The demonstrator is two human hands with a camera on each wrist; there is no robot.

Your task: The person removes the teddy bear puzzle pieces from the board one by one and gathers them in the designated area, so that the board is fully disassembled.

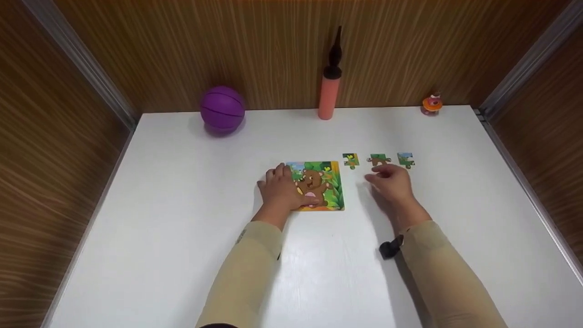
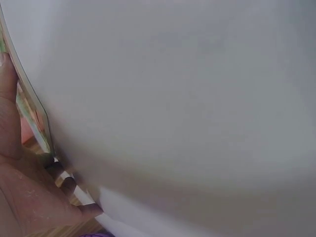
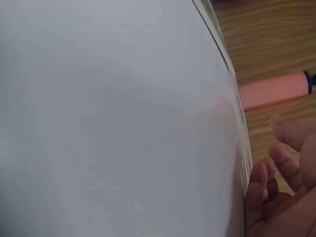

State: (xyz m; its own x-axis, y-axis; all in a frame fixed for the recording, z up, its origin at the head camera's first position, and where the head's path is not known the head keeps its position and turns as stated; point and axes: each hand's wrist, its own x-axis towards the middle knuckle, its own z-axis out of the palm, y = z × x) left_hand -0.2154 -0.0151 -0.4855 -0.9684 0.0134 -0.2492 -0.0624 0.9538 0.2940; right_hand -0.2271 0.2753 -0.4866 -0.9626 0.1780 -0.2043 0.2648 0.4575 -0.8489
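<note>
A square bear jigsaw puzzle board (image 1: 334, 191) lies on the white table. My left hand (image 1: 281, 190) rests over its left side, thumb across the bear's lower body and fingers spread at the far left edge, hiding part of the picture. In the left wrist view, that hand (image 2: 34, 192) touches the board's edge. To the right lie three loose jigsaw pieces: one with a yellow patch (image 1: 350, 159), a brown one (image 1: 378, 159) and a green-blue one (image 1: 404, 159). My right hand (image 1: 392, 184) hovers just in front of the brown piece, thumb and forefinger apart, holding nothing visible.
At the back of the white table (image 1: 191, 218) stand a purple ball (image 1: 222, 110), a coral hand pump (image 1: 329, 95) with a dark nozzle, and a small orange-and-red figurine (image 1: 432, 105). Wood-grain panels (image 1: 273, 54) enclose the back and both sides.
</note>
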